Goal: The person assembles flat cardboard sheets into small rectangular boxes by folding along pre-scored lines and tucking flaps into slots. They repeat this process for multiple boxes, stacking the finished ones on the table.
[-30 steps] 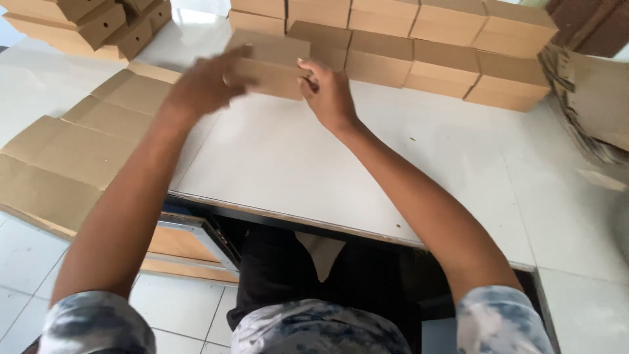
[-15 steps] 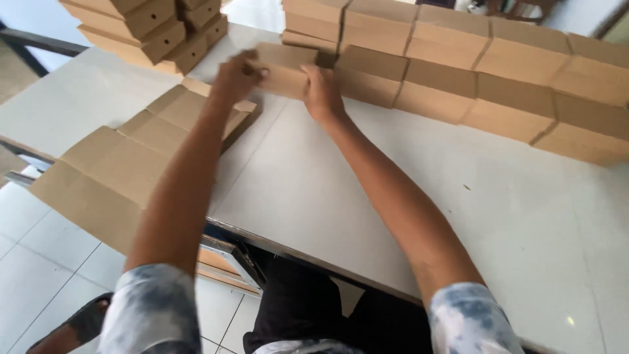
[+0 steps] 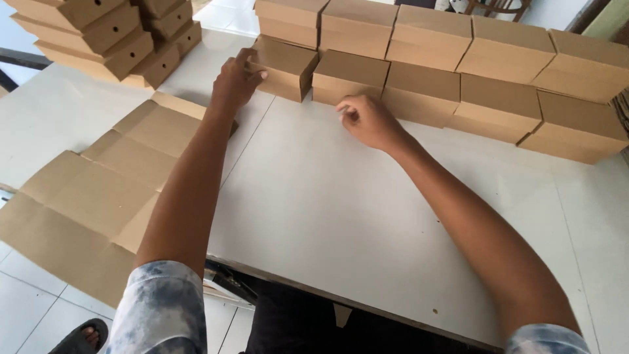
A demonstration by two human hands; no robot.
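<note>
Head view, looking down at a white tabletop (image 3: 327,216) w/ two bare arms reaching forward. Left hand (image 3: 237,82) is at the left end of the nearest brown cardboard box (image 3: 285,65); fingers are curled loosely, not spread, and the fingertips (image 3: 261,75) touch the box's left side face. It is a touch, not a full grip, as far as I can tell. Right hand (image 3: 368,120) rests on the tabletop just in front of the second box (image 3: 350,77); its fingers are bent inward toward the palm, half closed, holding nothing. It lies very near the box's front face, but I cannot tell if it touches.

Both boxes are closed, flat, rectangular, plain brown, no label visible. They sit side by side in the bottom layer of a long row of same boxes (image 3: 498,72), approx. two layers high, running to the right along the far edge of the tabletop. The box at the left hand is the leftmost one of the bottom layer and sits slightly turned vs. its neighbour.

At far left is a separate stack of brown boxes (image 3: 98,33) w/ small round holes in the front, piled at an angle. Left of the arm, flat unfolded cardboard sheets (image 3: 98,190) w/ crease lines lie overlapped, partly hanging over the tabletop edge. Below, a tiled floor (image 3: 26,314) and a dark sandal (image 3: 82,337) at the bottom.
</note>
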